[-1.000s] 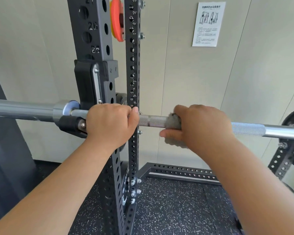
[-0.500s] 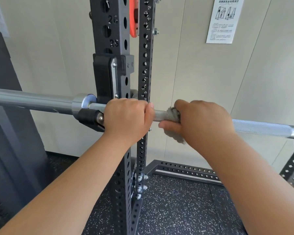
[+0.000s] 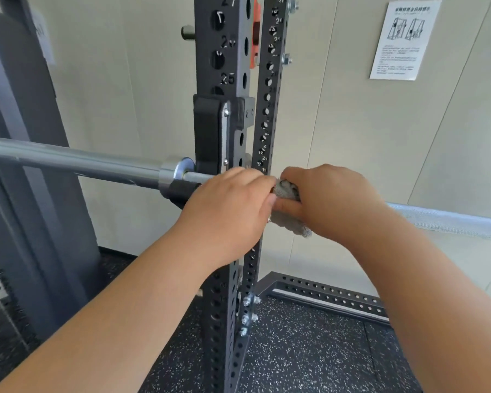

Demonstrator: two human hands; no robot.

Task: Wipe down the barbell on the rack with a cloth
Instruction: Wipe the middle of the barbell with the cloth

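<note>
Gripping barbell (image 3: 77, 163), hands (image 3: 227, 205) flank cloth (image 3: 288, 191).

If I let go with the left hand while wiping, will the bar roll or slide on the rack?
The barbell is a smooth round steel shaft resting in a J-hook, so it could probably spin under the cloth. It looks long and heavy, so sliding sideways seems unlikely. The left hand gripping beside the right hand likely stops rotation.

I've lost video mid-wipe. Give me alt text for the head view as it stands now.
Both hands grip the barbell beside the black rack upright: the left hand bare on the bar, the right hand pressing a grey cloth around it, the two hands touching. Speckled rubber floor lies below, and a paper notice hangs on the wall.
</note>
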